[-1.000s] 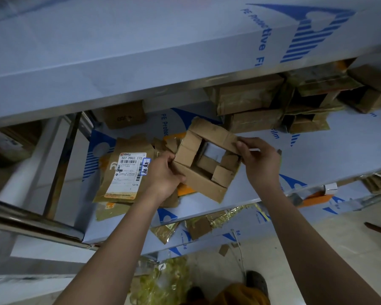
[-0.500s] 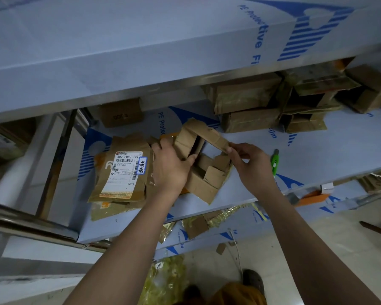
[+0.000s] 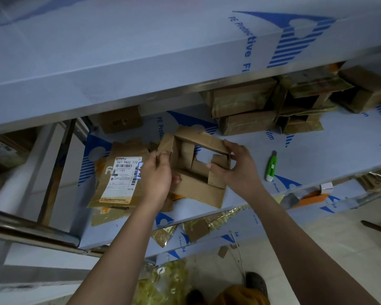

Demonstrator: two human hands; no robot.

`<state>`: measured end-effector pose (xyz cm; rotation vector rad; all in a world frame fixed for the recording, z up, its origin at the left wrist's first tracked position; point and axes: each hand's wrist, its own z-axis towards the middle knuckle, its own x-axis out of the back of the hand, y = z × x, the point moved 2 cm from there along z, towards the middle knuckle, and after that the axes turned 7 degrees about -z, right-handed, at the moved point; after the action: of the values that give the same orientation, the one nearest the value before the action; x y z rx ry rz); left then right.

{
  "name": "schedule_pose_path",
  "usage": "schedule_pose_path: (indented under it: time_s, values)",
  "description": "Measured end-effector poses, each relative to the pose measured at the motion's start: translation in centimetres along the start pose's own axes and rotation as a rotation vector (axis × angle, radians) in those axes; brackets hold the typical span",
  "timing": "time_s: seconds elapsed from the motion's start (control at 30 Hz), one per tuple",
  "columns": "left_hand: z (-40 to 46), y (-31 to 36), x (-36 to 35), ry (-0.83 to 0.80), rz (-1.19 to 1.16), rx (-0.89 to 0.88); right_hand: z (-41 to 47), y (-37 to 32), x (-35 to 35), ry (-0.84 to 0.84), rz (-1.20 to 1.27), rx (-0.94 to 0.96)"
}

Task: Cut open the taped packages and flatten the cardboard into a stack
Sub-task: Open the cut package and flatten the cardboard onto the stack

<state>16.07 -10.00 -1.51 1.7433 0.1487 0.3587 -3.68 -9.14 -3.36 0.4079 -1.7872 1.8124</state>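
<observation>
1. My left hand (image 3: 157,172) pinches the opened box's (image 3: 196,166) left flap; my right hand (image 3: 234,170) grips its right wall.
2. The box sits on the shelf (image 3: 317,155) near its front edge, light and floppy, creasing easily; corners suit holding.
3. Flattened stack (image 3: 117,179) lies leftward; cutter (image 3: 271,166) right; taped packages (image 3: 246,111) wait behind.

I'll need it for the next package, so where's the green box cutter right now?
In the head view the green box cutter lies on the blue-filmed shelf, just right of the right hand, which grips the opened box.

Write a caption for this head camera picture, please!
Both hands hold an opened cardboard box beside a green cutter.
</observation>
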Motion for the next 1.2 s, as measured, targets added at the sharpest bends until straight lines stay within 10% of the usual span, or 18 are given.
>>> schedule_pose_path:
  time_s: [0.67, 1.0, 1.2]
  values:
    - [-0.8, -0.1, 0.6, 0.004, -0.389, 0.045, -0.5, -0.2, 2.0, 0.139, 0.249, 0.237]
    - [0.3, 0.6, -0.4, 0.054, 0.204, -0.368, 0.4, 2.7, 1.6, 0.431, -0.224, 0.051]
    - [1.7, 1.7, -0.6, -0.088, 0.350, -0.433, 1.3, 0.5, 2.7, 0.223, -0.227, -0.016]
